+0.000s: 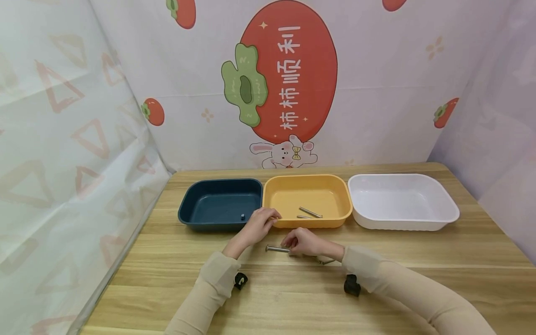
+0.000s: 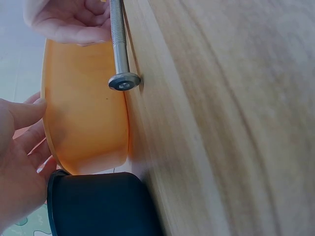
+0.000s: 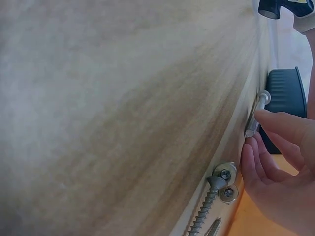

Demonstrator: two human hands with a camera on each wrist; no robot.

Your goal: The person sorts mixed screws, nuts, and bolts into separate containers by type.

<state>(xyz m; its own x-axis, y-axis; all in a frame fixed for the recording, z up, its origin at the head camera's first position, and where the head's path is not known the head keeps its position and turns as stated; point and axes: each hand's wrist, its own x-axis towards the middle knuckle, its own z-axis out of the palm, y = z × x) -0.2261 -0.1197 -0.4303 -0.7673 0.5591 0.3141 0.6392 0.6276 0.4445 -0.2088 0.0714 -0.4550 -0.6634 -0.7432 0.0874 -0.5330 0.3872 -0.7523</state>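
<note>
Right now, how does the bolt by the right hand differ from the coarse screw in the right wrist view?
Hold: the bolt is pinched by the right hand; the screw lies on the table, out of the fingers.
Thread: the bolt's is fine; the screw's is coarse and widely spaced.
Head: the bolt's is a broad disc; the screw's tapers like a cone.
Both look like grey metal.

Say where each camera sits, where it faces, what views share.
On the head: looks forward and down at table and yellow tray; left hand, right hand and sleeves show.
On the left wrist: looks at the bolt and yellow tray; both hands show.
On the right wrist: looks across table at screws; right hand, part of left arm show.
Wrist views share bolt and dark blue tray.
</note>
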